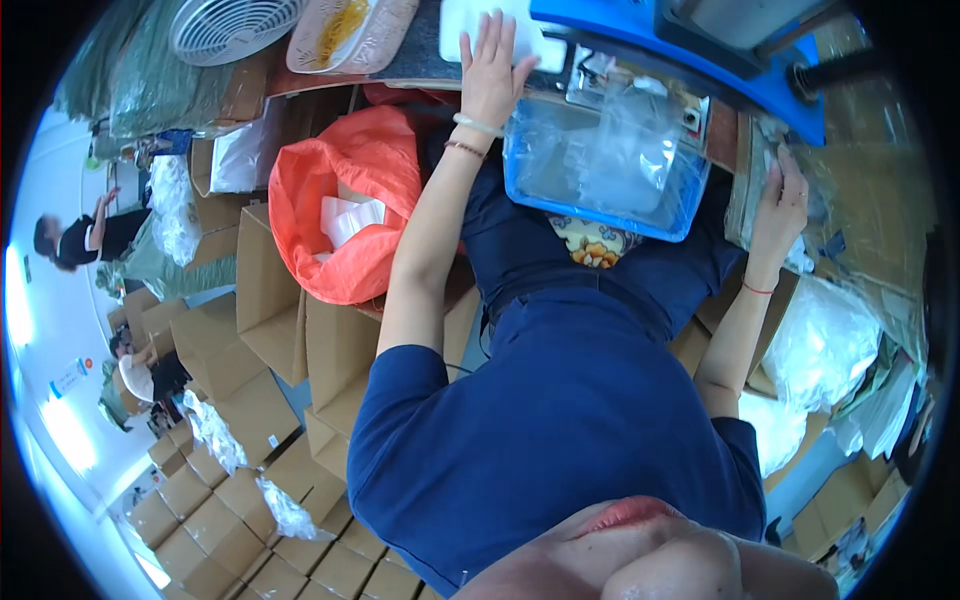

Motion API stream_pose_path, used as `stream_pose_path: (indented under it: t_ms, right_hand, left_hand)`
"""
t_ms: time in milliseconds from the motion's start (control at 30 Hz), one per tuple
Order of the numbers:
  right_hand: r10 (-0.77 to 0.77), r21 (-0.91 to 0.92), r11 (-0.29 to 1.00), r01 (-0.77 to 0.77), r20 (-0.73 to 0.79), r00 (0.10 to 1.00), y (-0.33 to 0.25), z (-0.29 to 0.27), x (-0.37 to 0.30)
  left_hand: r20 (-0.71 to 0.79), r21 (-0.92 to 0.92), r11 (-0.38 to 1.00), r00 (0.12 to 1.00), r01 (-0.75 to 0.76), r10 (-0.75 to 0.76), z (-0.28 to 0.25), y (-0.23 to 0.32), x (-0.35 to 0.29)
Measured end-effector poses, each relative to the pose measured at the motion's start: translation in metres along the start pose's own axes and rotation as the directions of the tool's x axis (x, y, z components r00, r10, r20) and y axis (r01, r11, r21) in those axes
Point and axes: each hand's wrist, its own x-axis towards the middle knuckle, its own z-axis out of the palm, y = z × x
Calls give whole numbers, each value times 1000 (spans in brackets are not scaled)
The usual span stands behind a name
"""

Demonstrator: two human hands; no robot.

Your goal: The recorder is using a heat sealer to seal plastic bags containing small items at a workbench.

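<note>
At far left, a person in a dark top [82, 240] stood beyond rows of brown cartons [215, 505]. Nearer, a round white slatted basket [235, 28] lay by the table's edge, with an open red sack [300, 225] of white pieces below it. Next came a pale basket [394, 32] with yellow bits. The left hand [488, 82] was spread flat, unclenched, over a white flat piece [545, 52] on the table. Between the hands, a blue bin [645, 227] of clear plastic bags [640, 150] took up the space, a blue machine frame [610, 14] jutting beyond it. The right hand [782, 205] was beside a plastic-covered carton [865, 190], its grip impossible to tell. Bulky clear plastic [822, 335] crowded that forearm's outer side.
</note>
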Motion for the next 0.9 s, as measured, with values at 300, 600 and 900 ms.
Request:
stream_pose_path:
  t_ms: [300, 600, 900]
  right_hand:
    - [187, 483, 800, -356, 362, 913, -66, -29, 7]
    - [-67, 781, 573, -247, 345, 936, -120, -23, 1]
    - [-17, 703, 641, -308, 414, 910, -114, -9, -13]
  left_hand:
    - [52, -234, 969, 996, 77, -67, -42, 16, -28]
    - [493, -658, 469, 808, 589, -323, -87, 80, -20]
    - [-10, -14, 999, 999, -39, 39, -30, 14, -23]
